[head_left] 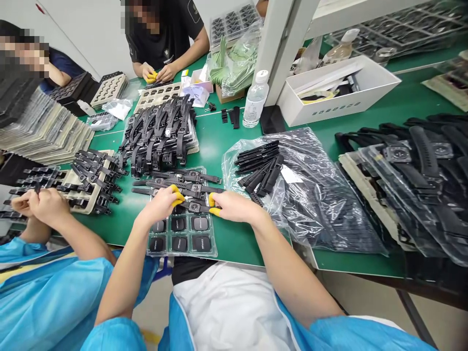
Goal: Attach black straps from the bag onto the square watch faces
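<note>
Co-worker's hands (46,204) at far L, above a beige tray (88,204) w/ watches laid across its edge. Next, a pile (161,134) of watches, straps slanted much alike, prob. so they stack w/o tangling; it sits beyond the work spot, within reach.

L hand (163,202), w/ yellow tip covers, pinched: thumb & finger closed on the watch (195,207) near its L end; exact grip partly hidden. Below lies a clear tray (214,243), lower pockets each w/ a black square, more watches across its far part. The watch is above the tray's mid part, approx. level, sensor side up, prob. b/c that face needs to be seen. R hand (236,207), also tip-covered, nearly closed, thumb & finger about the strap at the R end; held from both ends, the watch prob. can't twist.

Bottle (255,100) upright farther back, prob. clear of the elbows. Loose straps (259,165) on a plastic bag (318,204), near R hand, prob. for easy pickup. White box (336,109) behind, holding odds & ends. Far R: stacked trays (380,195) w/ more watches on top.
</note>
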Tool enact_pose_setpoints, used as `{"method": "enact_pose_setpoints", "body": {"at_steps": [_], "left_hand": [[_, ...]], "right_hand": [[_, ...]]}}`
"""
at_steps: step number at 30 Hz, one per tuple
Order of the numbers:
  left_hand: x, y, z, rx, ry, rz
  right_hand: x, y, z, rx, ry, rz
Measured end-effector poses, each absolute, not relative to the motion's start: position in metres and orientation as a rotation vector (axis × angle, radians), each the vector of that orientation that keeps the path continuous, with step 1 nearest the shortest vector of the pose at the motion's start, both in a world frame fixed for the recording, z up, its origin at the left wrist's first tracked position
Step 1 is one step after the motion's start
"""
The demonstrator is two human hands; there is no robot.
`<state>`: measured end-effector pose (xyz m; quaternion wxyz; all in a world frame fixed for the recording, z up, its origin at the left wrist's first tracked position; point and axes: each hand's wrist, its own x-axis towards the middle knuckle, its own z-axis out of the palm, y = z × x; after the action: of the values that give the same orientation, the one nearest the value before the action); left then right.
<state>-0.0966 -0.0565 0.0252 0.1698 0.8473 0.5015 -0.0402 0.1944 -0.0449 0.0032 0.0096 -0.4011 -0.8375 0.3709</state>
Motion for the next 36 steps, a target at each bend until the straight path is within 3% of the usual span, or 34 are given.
{"method": "enact_pose_setpoints", "body": {"at_steps": [8,11,16,23,36], "left_hand": [[-0.096,-0.070,-0.003,2.577,1.596,0.180],[-0.101,-0.082,0.001,2.597,1.679,0.260],[-0.105,-0.103,0.012,2.588,1.700,-0.004],[-0.086,-0.111,0.014,2.626,1.777,-0.417],[-0.094,-0.105,0.007,2.532,1.775,-0.205]], "right_hand": [[0.201,-0.040,-0.006,-1.292,-2.376,1.127],[0.213,-0.034,-0.011,-1.426,-2.215,0.855],[0.236,-0.024,-0.026,-1.600,-2.060,0.413],[0.235,-0.014,-0.053,-1.748,-1.897,0.240],[0.221,-0.011,-0.048,-1.649,-1.726,0.270]]}}
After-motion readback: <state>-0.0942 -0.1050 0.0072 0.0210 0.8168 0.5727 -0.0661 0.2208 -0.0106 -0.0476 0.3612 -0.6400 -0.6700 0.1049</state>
